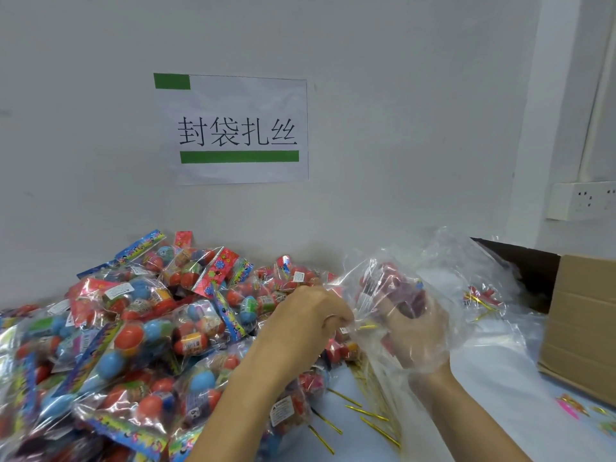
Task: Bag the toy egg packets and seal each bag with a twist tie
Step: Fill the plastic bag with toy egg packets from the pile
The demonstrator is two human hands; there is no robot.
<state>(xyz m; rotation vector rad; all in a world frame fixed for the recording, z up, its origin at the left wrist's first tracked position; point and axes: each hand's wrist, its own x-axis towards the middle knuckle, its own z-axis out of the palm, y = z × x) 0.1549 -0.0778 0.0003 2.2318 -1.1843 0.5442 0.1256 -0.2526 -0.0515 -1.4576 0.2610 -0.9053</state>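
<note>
Head view: a person is working at a white desk (493, 388) against a grey wall, both hands raised over its middle.
Packet heap: the big mound of clear cellophane toy egg packets with red, blue and green plastic eggs (133, 328) is covering the desk's left half; each packet is probably light, crackly and slippery, best taken by its printed card header.
Cardboard box: a brown corrugated carton (580, 328) is standing at the right edge, well apart from the hands.
Clear bag: the thin, floppy transparent plastic bag (433, 285) is being held up between the hands, red packets showing inside; it looks limp and easy to tear, so the gathered neck is the place to grip.
Right hand: the right hand (413, 331) is lying inside or behind the film, fingers spread and cupping the red contents.
Left hand: the left hand (313, 315) is curled, pinching the bag's bunched edge just beside the right hand.
Twist ties: thin gold wire twist ties (363, 416) are lying loose on the desk below the hands; one short gold tie (366, 327) is showing at the left fingertips, though whether it is wrapped round the bag cannot be told.
</note>
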